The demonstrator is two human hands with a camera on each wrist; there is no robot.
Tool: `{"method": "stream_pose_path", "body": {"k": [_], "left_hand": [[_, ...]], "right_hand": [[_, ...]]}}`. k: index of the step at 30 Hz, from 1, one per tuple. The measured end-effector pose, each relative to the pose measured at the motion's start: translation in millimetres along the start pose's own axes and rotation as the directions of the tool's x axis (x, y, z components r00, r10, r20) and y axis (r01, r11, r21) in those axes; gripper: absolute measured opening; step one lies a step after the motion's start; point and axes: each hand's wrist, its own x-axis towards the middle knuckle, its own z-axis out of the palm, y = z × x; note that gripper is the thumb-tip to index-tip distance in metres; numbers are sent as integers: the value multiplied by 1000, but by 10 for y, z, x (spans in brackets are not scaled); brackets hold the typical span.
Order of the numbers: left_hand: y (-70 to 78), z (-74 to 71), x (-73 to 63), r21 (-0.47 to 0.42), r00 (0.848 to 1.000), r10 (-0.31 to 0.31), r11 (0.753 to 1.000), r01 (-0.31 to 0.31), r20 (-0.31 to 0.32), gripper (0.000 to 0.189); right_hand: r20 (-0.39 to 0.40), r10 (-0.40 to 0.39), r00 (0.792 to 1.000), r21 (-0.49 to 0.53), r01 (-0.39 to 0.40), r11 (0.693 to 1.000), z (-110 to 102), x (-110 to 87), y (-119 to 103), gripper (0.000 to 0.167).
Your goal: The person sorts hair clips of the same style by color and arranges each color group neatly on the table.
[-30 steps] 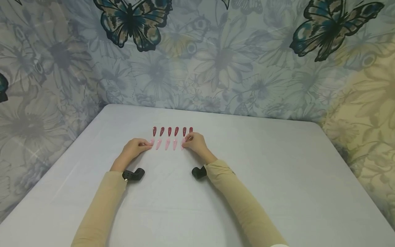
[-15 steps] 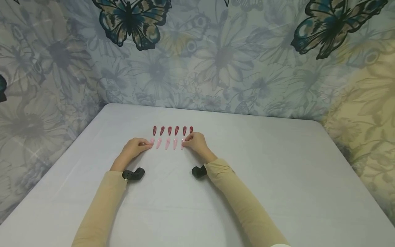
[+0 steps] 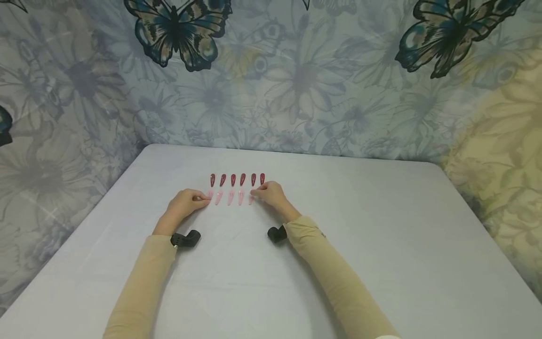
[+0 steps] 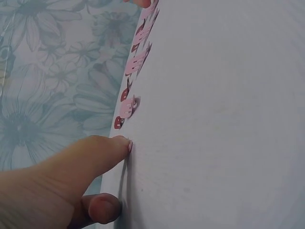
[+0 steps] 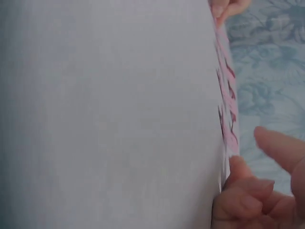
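Red snap hair clips (image 3: pixel 233 180) lie in a back row on the white table, with a front row of pink snap hair clips (image 3: pixel 230 197) below them. At the left end of the pink row, my left hand (image 3: pixel 183 203) pinches the lower end of a pink hair clip (image 3: pixel 210 193); in the left wrist view only a sliver of it shows beside the fingertip. My right hand (image 3: pixel 273 194) is at the pink row's right end, fingertips right at the last pink clip (image 3: pixel 251 198). The right wrist view shows one digit (image 5: pixel 276 145) held apart from the others.
The white table (image 3: pixel 364 245) extends widely around the clips. Behind it hangs a floral backdrop (image 3: pixel 305 94) with butterflies. Black wrist cameras, one on the left wrist (image 3: pixel 186 239) and one on the right (image 3: pixel 277 234), sit low over the tabletop.
My right fingertips have shifted slightly up the last pink clip, uncovering more of its lower end. My left hand stays at its clip. The clip rows keep their layout.
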Motion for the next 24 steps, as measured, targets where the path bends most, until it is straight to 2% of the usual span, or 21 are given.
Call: {"method": "stream_pose_path", "body": {"k": [7,12,18,20,24], "left_hand": [[11,35,-8,-17,1000,0,1000,0,-25,25],[17,35,-17,-26,999,14,1000,-16,-46,23],[13,48,-1,-37,998,14,999,-16,-54,24],[8,55,-2,-35,998,10,999,-12,-58,24],[-7,63,-16,-32,998,8,999,-10,-64,24]], "right_hand": [[58,-54,997,-9,54,998,-193,-156,9,29],[63,-136,989,-30,138,990,-439,-372,50,27],[103,-185,977,-13,187,982,-748,-685,220,26],[151,-199,968,-30,206,978,-846,-793,275,27],[313,-215,925,-118,262,958,-1029,-996,395,22]]}}
